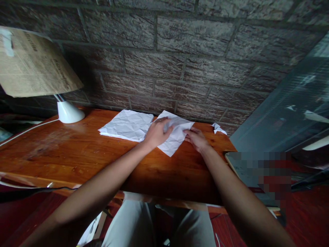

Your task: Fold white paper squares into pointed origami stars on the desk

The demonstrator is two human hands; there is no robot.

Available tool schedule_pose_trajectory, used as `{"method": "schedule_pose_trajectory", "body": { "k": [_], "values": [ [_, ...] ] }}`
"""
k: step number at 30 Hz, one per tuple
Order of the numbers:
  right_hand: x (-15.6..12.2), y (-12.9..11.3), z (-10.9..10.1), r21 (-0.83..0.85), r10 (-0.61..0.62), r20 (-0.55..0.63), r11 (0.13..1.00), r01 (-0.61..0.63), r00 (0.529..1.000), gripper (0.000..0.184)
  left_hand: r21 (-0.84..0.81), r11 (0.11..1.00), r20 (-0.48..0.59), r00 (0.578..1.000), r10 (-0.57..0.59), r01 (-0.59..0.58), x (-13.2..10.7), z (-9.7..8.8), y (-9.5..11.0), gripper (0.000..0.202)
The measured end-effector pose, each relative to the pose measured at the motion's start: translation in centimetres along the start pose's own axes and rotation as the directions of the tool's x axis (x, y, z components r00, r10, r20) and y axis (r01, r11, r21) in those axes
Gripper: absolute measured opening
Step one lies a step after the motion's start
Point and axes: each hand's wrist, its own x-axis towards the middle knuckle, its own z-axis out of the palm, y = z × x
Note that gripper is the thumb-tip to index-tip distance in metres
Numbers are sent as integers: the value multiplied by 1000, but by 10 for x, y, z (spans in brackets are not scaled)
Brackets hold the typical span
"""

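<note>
A creased white sheet of paper [171, 141] lies on the wooden table [77, 151] near the brick wall. My left hand [156, 132] rests on its upper left part, fingers curled and pressing down on a fold. My right hand [196, 139] lies on the sheet's right edge with its fingers pressed together on the paper. A second crumpled white sheet [127, 125] lies flat just left of my left hand.
A small scrap of white paper [218, 128] sits at the table's far right corner. A white-based lamp [67, 111] with a newspaper shade [33, 65] stands at the far left, its cord trailing left. A brick wall backs the table. A glass pane stands at right.
</note>
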Motion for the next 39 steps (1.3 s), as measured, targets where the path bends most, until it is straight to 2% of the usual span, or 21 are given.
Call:
{"method": "schedule_pose_trajectory", "body": {
  "k": [2, 4, 6, 8, 9, 12, 15, 17, 19, 21, 24, 28, 32, 35, 39],
  "values": [
    [1, -5, -4, -3, -22, -8, 1000, 22, 1000, 18, -106, 987, -149, 979, -137, 121, 11, -6, -25, 44],
    [1, -9, -7, -1, -55, -11, 999, 55, 998, 15, -255, 928, -171, 932, -319, 271, 20, -8, -46, 52],
    [-1, -13, -9, -4, -89, -14, 996, 89, 996, 11, -421, 851, -141, 905, -401, 312, 25, -4, -57, 52],
    [-2, -16, -10, -22, -108, -15, 994, 108, 994, 12, -521, 824, -112, 939, -325, 223, 27, 4, -58, 41],
    [-3, -17, -10, -36, -112, -19, 993, 112, 993, 13, -529, 825, -138, 939, -316, 199, 27, 7, -57, 37],
    [-1, -16, -11, -85, -117, -51, 990, 112, 992, 17, -410, 860, -208, 888, -411, 302, 23, 15, -51, 22],
    [3, -11, -13, -154, -140, -105, 980, 123, 985, 26, -286, 903, -241, 888, -392, 321, 16, 16, -49, 31],
    [5, -6, -14, -301, -233, -152, 937, 179, 961, 40, -219, 924, -268, 891, -367, 315, 13, 15, -49, 35],
    [8, -1, -16, -474, -371, -188, 846, 247, 909, 56, -200, 928, -286, 887, -363, 315, 11, 13, -47, 37],
    [10, 3, -18, -547, -440, -172, 787, 286, 882, 63, -208, 926, -306, 878, -367, 315, 11, 12, -45, 39],
    [13, 5, -18, -540, -505, -163, 764, 352, 847, 57, -262, 909, -324, 858, -399, 324, 14, 13, -42, 43],
    [17, 8, -16, -526, -483, -204, 788, 321, 852, 47, -418, 832, -258, 831, -493, 365, 17, 17, -44, 47],
    [20, 11, -18, -535, -478, -208, 786, 310, 853, 41, -474, 815, -229, 847, -480, 334, 17, 17, -49, 45],
    [25, 10, -27, -545, -494, -264, 785, 294, 828, 44, -447, 845, -241, 870, -431, 295, 17, 17, -50, 41],
    [33, 2, -40, -565, -534, -318, 770, 296, 784, 44, -452, 831, -187, 877, -444, 324, 17, 21, -50, 42]
  ]
}}
